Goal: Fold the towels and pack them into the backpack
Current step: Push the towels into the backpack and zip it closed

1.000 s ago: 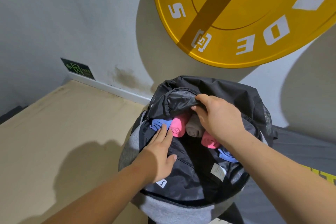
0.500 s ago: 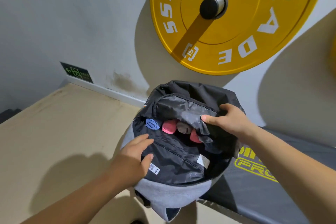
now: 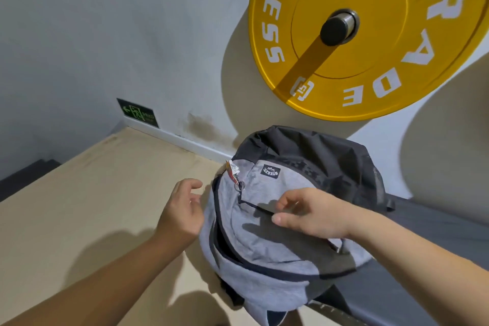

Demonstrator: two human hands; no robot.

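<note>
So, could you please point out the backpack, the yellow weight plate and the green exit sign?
backpack (image 3: 267, 241): head view, on its grey front panel.
yellow weight plate (image 3: 383, 42): head view, on its flat yellow face, right of the hub.
green exit sign (image 3: 137, 113): head view, on the middle of the sign.

A gym or weight room is indicated — a large yellow bumper plate (image 3: 370, 34) is hung on a wall peg in the upper right of the frame, and a dark padded mat (image 3: 423, 259) is seen lower right. A green exit sign (image 3: 137, 113) is fixed low on the wall at centre left.
</note>
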